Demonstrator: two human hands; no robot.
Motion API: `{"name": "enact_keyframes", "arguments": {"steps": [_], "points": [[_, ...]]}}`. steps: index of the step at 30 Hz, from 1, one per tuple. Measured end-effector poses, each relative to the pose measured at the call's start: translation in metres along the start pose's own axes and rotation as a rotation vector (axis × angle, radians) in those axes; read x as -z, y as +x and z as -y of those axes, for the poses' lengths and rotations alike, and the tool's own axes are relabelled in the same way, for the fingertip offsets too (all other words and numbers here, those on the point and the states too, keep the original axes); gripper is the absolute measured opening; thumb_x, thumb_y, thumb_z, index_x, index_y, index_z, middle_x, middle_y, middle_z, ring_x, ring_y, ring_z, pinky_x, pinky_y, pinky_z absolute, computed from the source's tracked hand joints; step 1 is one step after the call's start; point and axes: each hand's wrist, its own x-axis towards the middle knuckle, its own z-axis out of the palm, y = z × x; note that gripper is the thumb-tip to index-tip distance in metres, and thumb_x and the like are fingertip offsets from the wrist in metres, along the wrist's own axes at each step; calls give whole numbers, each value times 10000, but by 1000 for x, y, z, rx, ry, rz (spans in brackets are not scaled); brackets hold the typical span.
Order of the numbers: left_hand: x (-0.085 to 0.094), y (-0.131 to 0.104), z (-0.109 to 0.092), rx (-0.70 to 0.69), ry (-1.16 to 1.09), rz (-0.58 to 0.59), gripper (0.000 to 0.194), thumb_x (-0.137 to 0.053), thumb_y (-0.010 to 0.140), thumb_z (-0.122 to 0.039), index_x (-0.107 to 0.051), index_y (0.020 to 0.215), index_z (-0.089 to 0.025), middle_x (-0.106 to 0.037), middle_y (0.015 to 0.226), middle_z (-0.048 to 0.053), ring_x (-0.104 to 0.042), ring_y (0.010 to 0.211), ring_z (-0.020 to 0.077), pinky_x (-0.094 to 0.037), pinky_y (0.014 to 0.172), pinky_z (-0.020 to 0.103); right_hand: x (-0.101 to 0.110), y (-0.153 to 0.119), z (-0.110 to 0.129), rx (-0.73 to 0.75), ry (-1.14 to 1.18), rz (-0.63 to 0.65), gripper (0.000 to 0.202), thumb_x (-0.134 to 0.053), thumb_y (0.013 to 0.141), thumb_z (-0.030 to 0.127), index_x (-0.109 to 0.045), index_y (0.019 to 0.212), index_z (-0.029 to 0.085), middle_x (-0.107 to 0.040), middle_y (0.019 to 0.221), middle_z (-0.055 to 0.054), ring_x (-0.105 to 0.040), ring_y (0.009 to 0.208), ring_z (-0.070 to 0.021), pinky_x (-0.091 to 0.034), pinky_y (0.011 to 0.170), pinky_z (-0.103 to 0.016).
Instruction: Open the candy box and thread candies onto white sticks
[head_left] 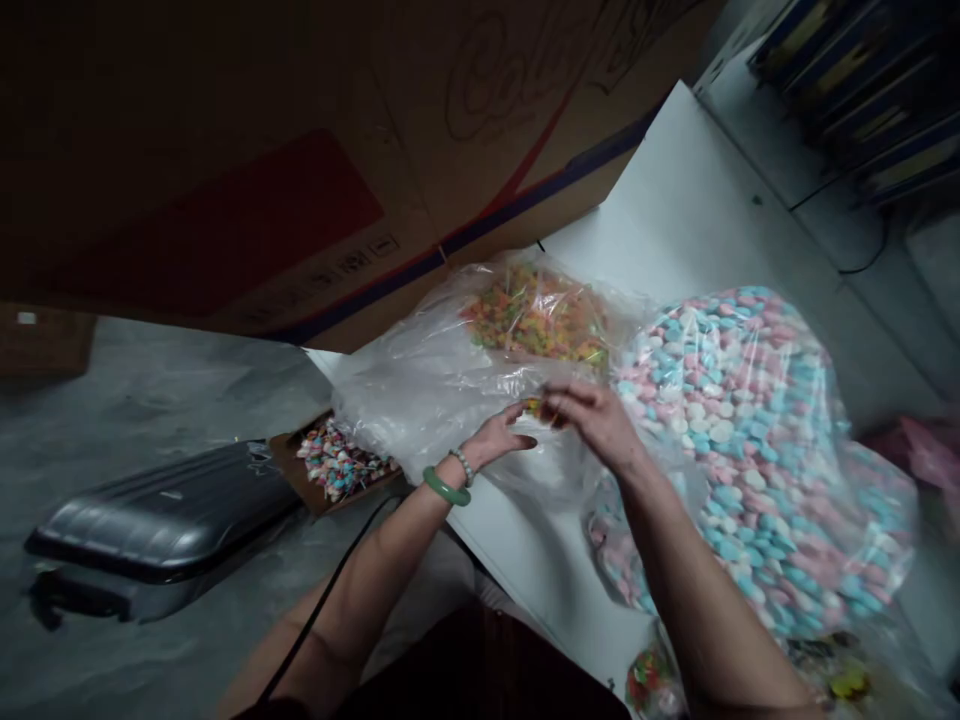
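Observation:
My left hand (496, 438), with a green bangle (445, 487) and a beaded bracelet at its wrist, has its thumb and forefinger apart. Its forefinger points at a few small yellow-green gummy candies (534, 406), which sit at the fingertips of my right hand (596, 418). The right fingers are curled and closed around them, slightly blurred. Both hands are over a large clear plastic bag (420, 375). Orange, yellow and green gummy candies (540, 315) fill the far part of that bag, beyond my hands.
Right of my hands sits a big clear bag of pink, blue and white candies (720, 430). A tall cardboard carton (405, 150) stands at the table's (675, 220) far side. A small box of wrapped candies (341, 465) and a dark suitcase (165, 505) are at left.

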Motion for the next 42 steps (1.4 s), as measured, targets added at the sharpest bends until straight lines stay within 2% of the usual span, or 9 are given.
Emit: {"name": "enact_keyframes", "arguments": {"steps": [4, 8, 12, 18, 25, 29, 35, 38, 42], "points": [[-21, -12, 6, 125, 254, 79, 819, -765, 745, -354, -422, 1455, -130, -374, 1537, 194, -351, 1427, 321, -320, 1174, 448, 47, 98, 4, 79, -471, -435, 415, -609, 788, 300, -612, 1167, 130, -648, 1148, -128, -584, 1045, -240, -477, 892, -366], [-44, -37, 42, 70, 623, 117, 954, -798, 701, -407, -332, 1503, -181, -201, 1611, 186, -118, 1504, 344, -137, 1216, 547, 67, 160, -30, -270, -766, -361, 278, -497, 842, 194, -639, 1019, 32, -649, 1026, -165, -554, 913, -168, -392, 816, -298], [-47, -40, 69, -83, 777, 1, 852, -699, 808, -326, -258, 1527, -202, -296, 1584, 144, -185, 1495, 292, -145, 1221, 501, 72, 152, -38, -286, -787, -512, 262, -444, 885, 191, -663, 1005, 110, -650, 883, -123, -428, 715, -144, -296, 686, -310], [-23, -15, 67, -104, 666, 37, 709, -655, 846, -342, -375, 1472, -165, -485, 1455, 138, -389, 1388, 287, -225, 1201, 457, 48, 119, 5, -99, -807, -615, 236, -423, 881, 203, -641, 967, 171, -626, 859, -71, -392, 702, -151, -247, 663, -305], [-14, -6, 63, -59, 613, 91, 590, -656, 830, -294, -501, 1379, -144, -507, 1433, 162, -435, 1356, 300, -298, 1170, 444, -33, 78, 5, 81, -911, -226, 249, -369, 891, 180, -617, 912, 181, -631, 852, -103, -522, 803, -233, -376, 720, -326], [-18, -8, 65, -44, 618, 80, 517, -640, 846, -268, -533, 1339, -153, -548, 1397, 153, -455, 1343, 299, -305, 1160, 468, 3, 94, -12, 163, -876, -42, 283, -413, 894, 279, -596, 1081, 172, -655, 1016, -127, -551, 915, -255, -426, 799, -352], [-20, -6, 65, -22, 594, 110, 581, -641, 851, -244, -471, 1400, -161, -498, 1452, 156, -398, 1390, 279, -241, 1191, 470, 98, 117, -52, -214, -1101, -289, 651, -624, 734, 474, -490, 1279, 145, -543, 1278, -212, -494, 1150, -370, -376, 953, -512], [-22, -6, 67, -40, 582, 91, 546, -625, 863, -246, -486, 1385, -169, -506, 1447, 136, -423, 1364, 266, -223, 1198, 458, 117, 123, -66, -403, -1090, -378, 574, -638, 734, 460, -553, 1186, 117, -595, 1161, -220, -547, 1093, -357, -409, 921, -494], [-29, -7, 71, -50, 622, 69, 561, -613, 865, -227, -464, 1403, -175, -498, 1447, 137, -427, 1353, 265, -214, 1195, 462, 115, 136, -71, -483, -782, -280, 188, -674, 668, 293, -648, 776, 142, -621, 696, -97, -621, 776, -265, -471, 722, -383]]}}
